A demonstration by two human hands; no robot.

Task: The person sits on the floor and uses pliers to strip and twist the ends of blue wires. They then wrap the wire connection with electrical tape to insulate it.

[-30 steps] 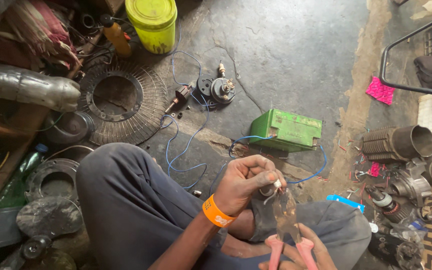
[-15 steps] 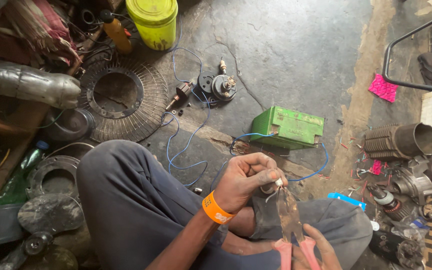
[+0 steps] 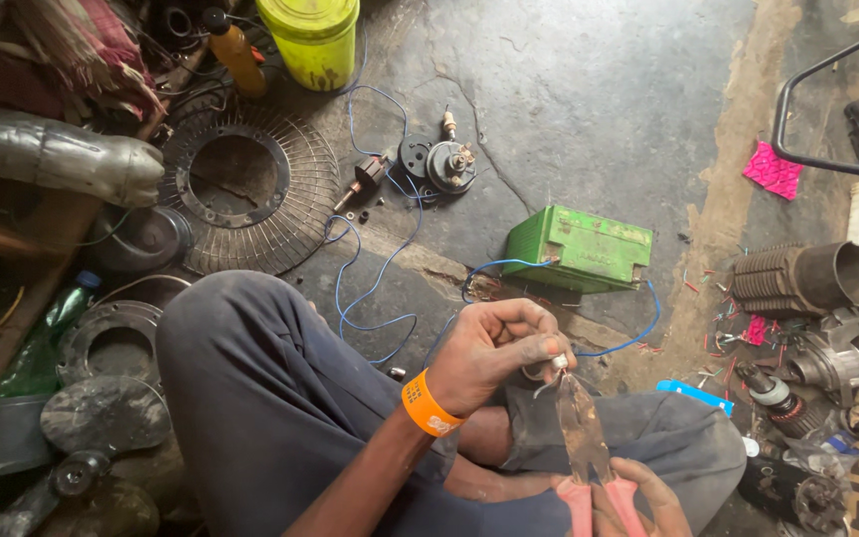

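Pink-handled pliers [image 3: 589,452], nose-up on white-tipped wire [image 3: 555,363]

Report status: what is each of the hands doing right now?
Left hand pinches a small white-tipped part. Right hand grips pink-handled pliers, jaws up at the part. Blue wire on floor, clear of hands.
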